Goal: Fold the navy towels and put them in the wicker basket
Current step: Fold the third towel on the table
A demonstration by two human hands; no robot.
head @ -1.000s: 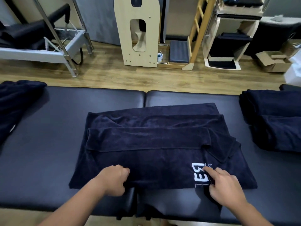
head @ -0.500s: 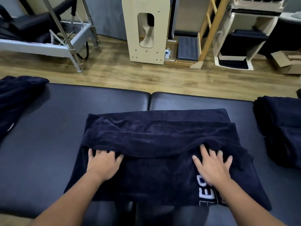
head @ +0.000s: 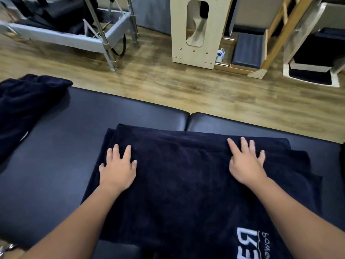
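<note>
A navy towel (head: 183, 184) with white lettering near its front right corner lies folded on the black padded table (head: 56, 165). My left hand (head: 118, 168) lies flat on the towel's left part, fingers straight and spread. My right hand (head: 246, 161) presses flat on the right part near the far fold, fingers straight. Another navy towel (head: 24, 109) lies bunched at the table's left end. No wicker basket is in view.
Beyond the table's far edge is a wooden floor (head: 186, 86). A metal-framed exercise bed (head: 74, 34) stands at the back left, a pale wooden panel (head: 196, 30) at the back centre, a wooden ladder frame (head: 280, 34) and white shelf at the back right.
Both hands have slid away from me across the towel, carrying the near fold up toward the far edge. The view has tilted nearer, and the towel pile at the right has left the frame.
</note>
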